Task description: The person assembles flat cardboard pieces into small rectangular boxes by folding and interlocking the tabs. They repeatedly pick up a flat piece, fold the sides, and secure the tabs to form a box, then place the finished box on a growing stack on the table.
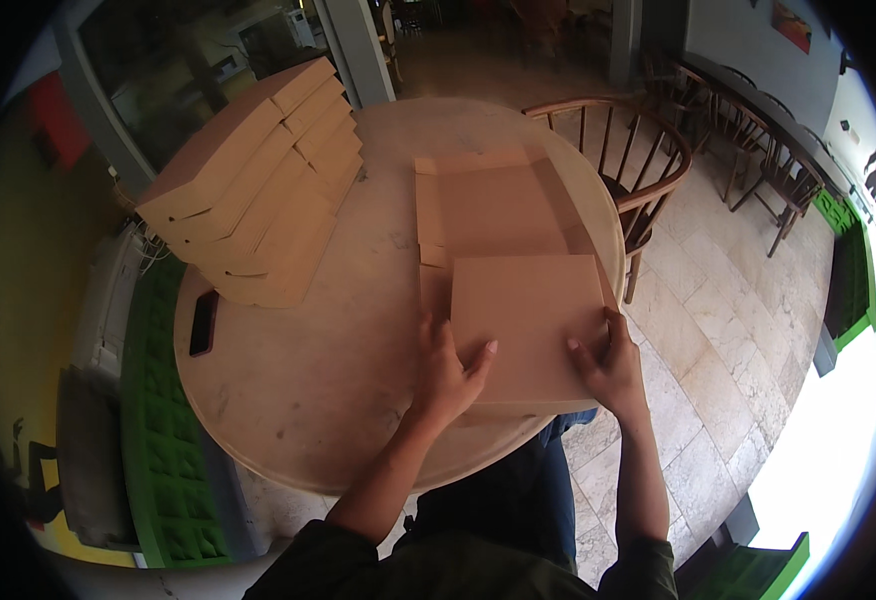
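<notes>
A flat brown cardboard box blank [498, 215] lies on the round table [328, 380], its near panel [526, 320] folded up toward me. My left hand [448, 370] grips the panel's lower left edge, thumb on top. My right hand [613, 365] holds its lower right edge, fingers curled over the side. Both hands sit at the table's near edge.
A leaning stack of several folded brown boxes [258, 190] stands at the table's far left. A dark phone [203, 322] lies near the left rim. A wooden chair [628, 160] stands behind the table, more chairs [758, 140] at the right, green panels [163, 430] at left.
</notes>
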`<state>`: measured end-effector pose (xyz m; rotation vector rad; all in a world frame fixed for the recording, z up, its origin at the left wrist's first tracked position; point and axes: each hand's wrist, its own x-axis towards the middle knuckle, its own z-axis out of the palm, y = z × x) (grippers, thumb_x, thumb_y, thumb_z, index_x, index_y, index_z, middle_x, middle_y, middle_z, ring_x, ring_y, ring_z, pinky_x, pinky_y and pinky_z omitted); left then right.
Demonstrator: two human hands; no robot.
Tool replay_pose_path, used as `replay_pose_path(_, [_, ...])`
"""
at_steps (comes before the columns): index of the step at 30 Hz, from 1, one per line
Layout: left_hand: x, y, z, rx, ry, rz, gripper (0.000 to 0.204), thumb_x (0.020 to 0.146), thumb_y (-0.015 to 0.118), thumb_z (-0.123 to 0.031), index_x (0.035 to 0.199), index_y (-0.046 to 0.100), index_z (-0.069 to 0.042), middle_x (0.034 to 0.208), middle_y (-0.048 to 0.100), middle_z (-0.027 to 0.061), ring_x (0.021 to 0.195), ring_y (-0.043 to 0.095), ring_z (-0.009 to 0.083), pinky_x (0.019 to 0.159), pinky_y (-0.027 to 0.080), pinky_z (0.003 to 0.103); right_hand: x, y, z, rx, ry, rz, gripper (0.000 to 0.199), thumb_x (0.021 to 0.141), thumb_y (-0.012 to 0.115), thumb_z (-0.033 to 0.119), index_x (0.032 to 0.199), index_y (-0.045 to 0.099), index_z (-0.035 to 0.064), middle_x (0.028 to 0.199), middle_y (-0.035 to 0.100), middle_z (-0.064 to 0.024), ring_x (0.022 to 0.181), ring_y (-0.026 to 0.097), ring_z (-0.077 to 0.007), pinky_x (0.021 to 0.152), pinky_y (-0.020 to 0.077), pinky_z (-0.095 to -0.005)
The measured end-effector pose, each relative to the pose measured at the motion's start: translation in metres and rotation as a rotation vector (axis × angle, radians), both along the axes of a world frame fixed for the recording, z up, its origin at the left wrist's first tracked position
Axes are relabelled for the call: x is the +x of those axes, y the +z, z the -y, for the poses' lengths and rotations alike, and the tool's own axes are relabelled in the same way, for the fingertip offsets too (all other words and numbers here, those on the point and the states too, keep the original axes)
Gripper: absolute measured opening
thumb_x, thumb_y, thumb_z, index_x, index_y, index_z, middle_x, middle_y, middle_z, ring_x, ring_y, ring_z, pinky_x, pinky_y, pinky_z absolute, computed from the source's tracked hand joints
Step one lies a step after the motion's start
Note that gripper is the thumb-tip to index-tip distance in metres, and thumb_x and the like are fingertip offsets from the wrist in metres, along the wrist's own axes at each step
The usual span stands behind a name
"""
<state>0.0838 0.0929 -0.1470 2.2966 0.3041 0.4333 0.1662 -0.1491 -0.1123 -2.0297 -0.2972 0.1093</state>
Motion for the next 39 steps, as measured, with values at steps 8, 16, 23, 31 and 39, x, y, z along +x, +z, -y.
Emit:
replay_pose_path(8, [-0.017,0.087,-0.044,-0.72,-0.231,0.219,0.074,0.106,0.068,-0.024,0.165,0.029,-0.001,0.158,0.047,0.0161,0.145,0.047,0.0241,0.117,0.043,0.039,-0.028,0.042,0.004,0.544,0.383,0.318,0.12,0.078,0.095,0.038,0.165,0.023,-0.003,0.168,0.022,-0.0284,0.143,0.052,-0.0438,0.114,0.0497,-0.0539])
replay_pose_path(16, [-0.019,0.167,-0.103,-0.591,-0.371,0.36,0.069,0.108,0.065,-0.024,0.165,0.031,-0.003,0.154,0.051,0.0133,0.141,0.051,0.0216,0.116,0.042,0.036,-0.05,0.087,-0.021,0.562,0.604,0.204,0.131,0.067,0.102,0.032,0.166,0.023,0.0003,0.167,0.035,-0.0219,0.145,0.051,-0.0391,0.118,0.047,-0.0519])
replay_pose_path(23, [-0.026,0.195,-0.156,-0.994,-0.354,0.564,0.054,0.11,0.061,-0.028,0.156,0.047,-0.003,0.136,0.062,0.0106,0.122,0.059,0.017,0.106,0.048,0.033,-0.043,0.138,-0.084,0.549,0.346,0.431,0.105,0.076,0.095,0.014,0.16,0.033,-0.0009,0.151,0.052,-0.0217,0.141,0.055,-0.0333,0.115,0.0482,-0.0463])
replay_pose_path(31, [-0.084,0.202,-0.258,0.076,0.403,1.041,0.041,0.102,0.073,-0.025,0.136,0.064,-0.005,0.13,0.063,0.0101,0.119,0.062,0.0228,0.098,0.049,0.038,0.05,0.243,-0.246,0.494,0.356,0.633,0.08,0.088,0.086,0.034,0.154,0.05,0.0089,0.131,0.068,-0.0213,0.126,0.065,-0.027,0.109,0.0497,-0.0413])
replay_pose_path(39, [-0.085,0.189,-0.303,0.213,0.557,0.903,0.035,0.101,0.072,-0.017,0.132,0.066,-0.004,0.13,0.064,0.0137,0.118,0.062,0.0254,0.1,0.05,0.039,0.163,0.281,-0.447,0.368,0.292,0.569,0.089,0.078,0.093,0.046,0.15,0.053,0.0106,0.117,0.072,-0.0155,0.108,0.069,-0.0201,0.094,0.0537,-0.0345])
